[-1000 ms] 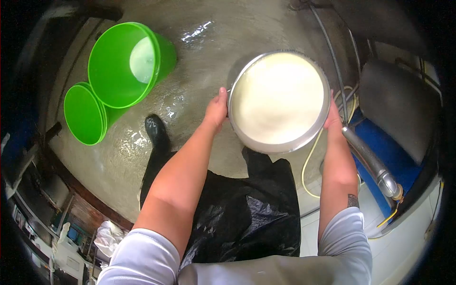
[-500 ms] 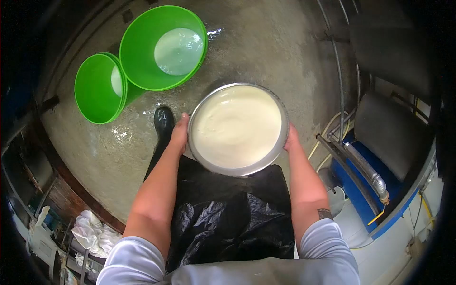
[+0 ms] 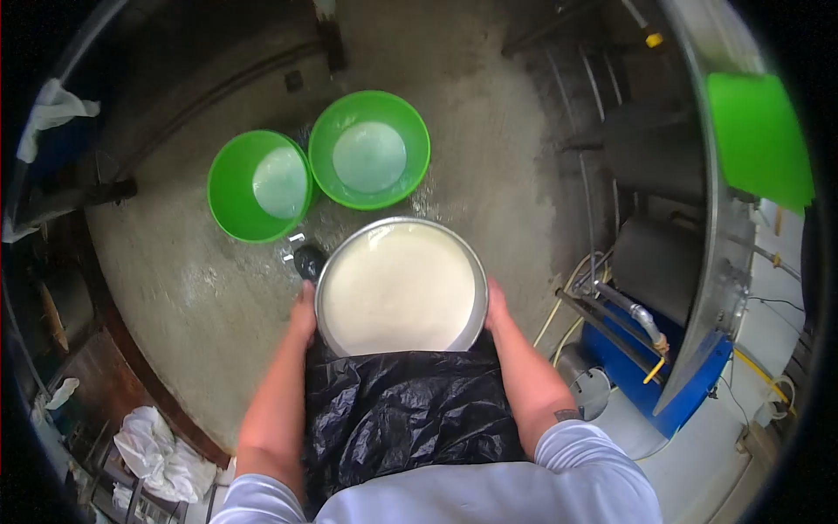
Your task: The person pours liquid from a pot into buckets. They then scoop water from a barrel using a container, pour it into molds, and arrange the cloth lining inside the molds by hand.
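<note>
Left hand [image 3: 303, 314]: half-curled, gripping metal basin [image 3: 481, 301] at its left.
Right hand [image 3: 497, 306]: half-curled, gripping its right side.
Basin position: before the black apron [image 3: 410, 406].
Contents: creamy liquid [image 3: 397, 284].
Green buckets [image 3: 231, 196]: beyond, on the floor [image 3: 480, 140], whitish liquid [image 3: 369, 157] in both.

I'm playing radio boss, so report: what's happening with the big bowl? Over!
Left hand, right hand holding bowl. Pale liquid inside. Two green buckets just ahead.
</note>
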Demonstrator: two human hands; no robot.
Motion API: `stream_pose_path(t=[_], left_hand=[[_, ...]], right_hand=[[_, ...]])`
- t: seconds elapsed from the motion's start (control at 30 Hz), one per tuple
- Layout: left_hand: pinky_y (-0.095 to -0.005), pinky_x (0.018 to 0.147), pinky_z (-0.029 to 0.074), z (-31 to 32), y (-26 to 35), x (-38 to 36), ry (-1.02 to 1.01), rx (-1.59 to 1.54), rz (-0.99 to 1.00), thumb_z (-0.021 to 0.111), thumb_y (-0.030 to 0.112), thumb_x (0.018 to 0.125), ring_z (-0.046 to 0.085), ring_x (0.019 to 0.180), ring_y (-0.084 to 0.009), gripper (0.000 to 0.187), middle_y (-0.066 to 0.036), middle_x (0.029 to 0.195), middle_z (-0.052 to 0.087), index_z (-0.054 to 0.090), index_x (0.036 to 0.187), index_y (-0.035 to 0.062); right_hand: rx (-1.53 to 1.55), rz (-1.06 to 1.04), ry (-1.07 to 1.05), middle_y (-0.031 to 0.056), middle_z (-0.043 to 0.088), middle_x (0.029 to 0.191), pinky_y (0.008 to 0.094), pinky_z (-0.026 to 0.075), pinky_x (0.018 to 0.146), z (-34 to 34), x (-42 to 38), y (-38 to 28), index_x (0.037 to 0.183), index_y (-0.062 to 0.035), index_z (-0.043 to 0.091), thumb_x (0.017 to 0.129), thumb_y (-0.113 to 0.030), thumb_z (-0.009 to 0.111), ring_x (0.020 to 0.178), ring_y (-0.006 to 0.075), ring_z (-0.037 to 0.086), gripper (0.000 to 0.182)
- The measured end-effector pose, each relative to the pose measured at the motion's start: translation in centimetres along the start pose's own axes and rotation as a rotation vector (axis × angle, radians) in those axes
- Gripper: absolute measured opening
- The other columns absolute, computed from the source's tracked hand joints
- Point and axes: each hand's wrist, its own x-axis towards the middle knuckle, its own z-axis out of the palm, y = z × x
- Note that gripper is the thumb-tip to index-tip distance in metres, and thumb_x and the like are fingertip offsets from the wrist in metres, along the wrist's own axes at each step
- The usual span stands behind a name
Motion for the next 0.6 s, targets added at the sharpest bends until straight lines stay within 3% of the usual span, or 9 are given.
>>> stream_pose_path(t=[0.2, 0.43, 0.53, 0.6], left_hand=[[-0.0417, 0.115, 0.040, -4.0, 3.1, -2.3, 0.012, 0.042, -0.001, 0.038, 0.063, 0.108, 0.057, 0.135, -0.0342, 0.081, -0.025, 0.147, 0.060, 0.055, 0.146, -0.0072], [-0.0412, 0.111, 0.043, -5.1, 3.1, -0.8, 0.014, -0.089, -0.044, 0.037, 0.048, 0.108, 0.060, 0.131, -0.0312, 0.065, -0.023, 0.140, 0.065, 0.061, 0.143, -0.0006], [-0.0416, 0.109, 0.046, -5.3, 1.2, 1.9, 0.035, -0.049, -0.001, 0.038, 0.045, 0.107, 0.062, 0.127, -0.0317, 0.061, -0.023, 0.138, 0.066, 0.062, 0.142, 0.0010], [-0.0416, 0.107, 0.047, -5.1, 7.0, -1.2, 0.033, -0.078, -0.082, 0.039, 0.043, 0.107, 0.064, 0.125, -0.0322, 0.060, -0.023, 0.139, 0.066, 0.063, 0.141, 0.0006]], right_hand=[[-0.064, -0.060, 0.006, 0.0123, 0.071, 0.122, 0.0392, 0.057, 0.095, 4.3, -5.1, -1.6, 0.140, -0.0024, 0.060, 0.112, -0.045, 0.049, 0.108, 0.0227, 0.069, 0.053], [-0.132, -0.066, 0.002, 0.0120, 0.069, 0.129, 0.0376, 0.054, 0.101, 6.1, -3.0, -2.2, 0.145, -0.0034, 0.056, 0.114, -0.039, 0.046, 0.114, 0.0216, 0.066, 0.048], [-0.141, -0.087, -0.017, 0.0131, 0.070, 0.124, 0.0393, 0.058, 0.096, 6.8, -1.1, -3.1, 0.146, -0.0059, 0.053, 0.113, -0.038, 0.046, 0.107, 0.0247, 0.070, 0.047], [-0.142, -0.022, 0.013, 0.0117, 0.068, 0.129, 0.0379, 0.054, 0.101, 8.5, -1.6, -4.2, 0.146, -0.0038, 0.053, 0.114, -0.036, 0.045, 0.113, 0.0216, 0.066, 0.046]])
